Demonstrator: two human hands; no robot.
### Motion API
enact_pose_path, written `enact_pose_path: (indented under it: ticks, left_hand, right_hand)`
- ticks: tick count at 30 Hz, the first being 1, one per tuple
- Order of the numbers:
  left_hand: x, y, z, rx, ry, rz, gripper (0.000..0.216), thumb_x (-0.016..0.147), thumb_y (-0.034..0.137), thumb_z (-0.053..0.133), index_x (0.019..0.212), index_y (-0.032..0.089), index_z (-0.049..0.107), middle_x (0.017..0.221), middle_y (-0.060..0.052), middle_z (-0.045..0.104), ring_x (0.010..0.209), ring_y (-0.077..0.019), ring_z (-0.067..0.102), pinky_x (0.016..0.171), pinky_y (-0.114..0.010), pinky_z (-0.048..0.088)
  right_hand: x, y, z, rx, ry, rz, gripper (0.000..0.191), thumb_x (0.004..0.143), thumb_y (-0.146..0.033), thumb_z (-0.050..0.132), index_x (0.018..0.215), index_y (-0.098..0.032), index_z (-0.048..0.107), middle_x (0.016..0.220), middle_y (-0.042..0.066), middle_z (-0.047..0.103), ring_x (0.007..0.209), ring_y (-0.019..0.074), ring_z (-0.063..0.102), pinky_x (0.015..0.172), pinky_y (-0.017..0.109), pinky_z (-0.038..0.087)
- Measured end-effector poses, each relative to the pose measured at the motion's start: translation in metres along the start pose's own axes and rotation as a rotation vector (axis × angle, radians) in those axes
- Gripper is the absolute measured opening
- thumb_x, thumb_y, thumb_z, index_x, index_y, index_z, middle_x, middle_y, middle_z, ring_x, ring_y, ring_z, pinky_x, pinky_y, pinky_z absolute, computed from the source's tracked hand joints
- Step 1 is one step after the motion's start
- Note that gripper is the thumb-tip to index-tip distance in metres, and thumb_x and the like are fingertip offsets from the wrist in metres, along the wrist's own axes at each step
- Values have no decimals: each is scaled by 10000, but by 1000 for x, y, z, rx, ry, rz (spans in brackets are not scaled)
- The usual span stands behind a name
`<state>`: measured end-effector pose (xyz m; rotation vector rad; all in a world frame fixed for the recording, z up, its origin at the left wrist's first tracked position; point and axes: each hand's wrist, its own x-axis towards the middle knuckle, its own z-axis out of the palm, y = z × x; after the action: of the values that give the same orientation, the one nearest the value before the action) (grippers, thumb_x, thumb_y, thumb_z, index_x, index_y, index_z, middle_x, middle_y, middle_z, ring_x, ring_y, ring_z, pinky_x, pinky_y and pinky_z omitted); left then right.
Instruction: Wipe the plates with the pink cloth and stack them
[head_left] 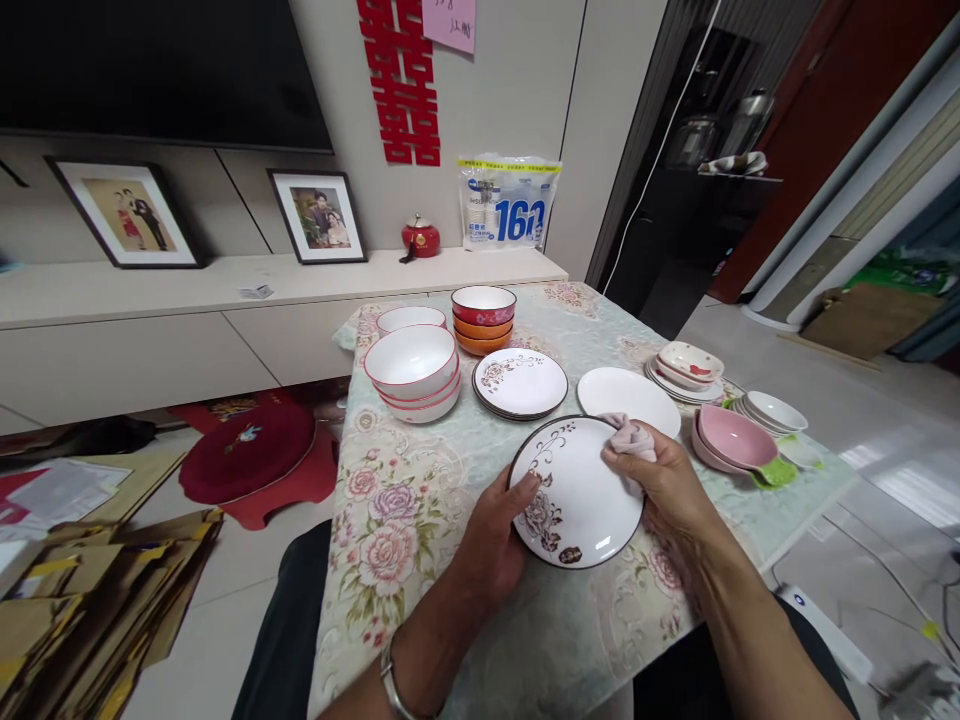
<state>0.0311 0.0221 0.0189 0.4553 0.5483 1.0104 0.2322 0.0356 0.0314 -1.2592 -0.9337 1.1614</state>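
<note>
A round white plate (592, 490) with a dark rim and brown flowers is tilted toward me above the table. My left hand (495, 530) grips its left edge, thumb on the face and fingers beneath. With my right hand (660, 480) I pinch a bunched pinkish-grey cloth (628, 436) against the plate's upper right rim. Just behind lies a stack of matching flowered plates (521, 383). A plain white oval plate (630, 395) lies behind the cloth, partly covered by the held plate and hand.
Stacked white bowls (412, 365) with red rims and red and orange bowls (484, 315) stand at the back left. On the right are pink bowls (735, 440), white bowls (776, 412) and heart-patterned dishes (690, 362). A flowered tablecloth (390, 550) covers the table; a red stool (251, 455) stands left.
</note>
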Motion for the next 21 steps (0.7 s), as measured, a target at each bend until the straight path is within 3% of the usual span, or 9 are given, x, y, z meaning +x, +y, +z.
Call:
enact_pose_path:
  ticks: [4, 8, 12, 15, 21]
  left_hand:
    - [1, 1, -1, 32, -28, 34, 445, 842, 383, 708, 1197, 118, 670, 1227, -166, 710, 1168, -318, 627, 1013, -433, 457]
    - [3, 2, -5, 54, 157, -14, 310, 831, 362, 722, 1053, 150, 681, 1216, -140, 696, 995, -259, 682, 896, -402, 513]
    - [5, 4, -9, 58, 238, -108, 280, 864, 382, 674, 990, 134, 642, 1020, -144, 727, 807, -241, 713, 808, -412, 543]
    - [6, 9, -10, 21, 154, -218, 428, 923, 496, 542, 991, 86, 645, 966, -198, 735, 804, -281, 723, 820, -441, 535]
    - [5, 19, -5, -164, -6, -183, 556, 960, 517, 435, 1135, 40, 661, 1086, -207, 733, 988, -304, 693, 923, -419, 497]
  right_hand:
    - [1, -7, -6, -129, 178, -263, 411, 683, -339, 839, 1051, -204, 713, 980, 46, 732, 822, 200, 658, 740, 337, 531]
    - [-6, -14, -10, -476, 376, -600, 287, 762, -321, 762, 1027, -219, 722, 977, 47, 743, 881, 239, 674, 811, 380, 533]
    - [-21, -12, -10, -862, 427, -846, 242, 841, -263, 650, 1076, -242, 706, 990, 72, 754, 866, 267, 707, 798, 394, 550]
    - [-31, -7, -8, -1022, 320, -956, 308, 850, -197, 571, 1129, -262, 686, 1058, 83, 751, 952, 297, 715, 856, 418, 550]
    - [-45, -7, 13, -997, -190, -1155, 473, 849, -124, 580, 1301, -263, 601, 1171, 102, 729, 1064, 271, 698, 918, 402, 562]
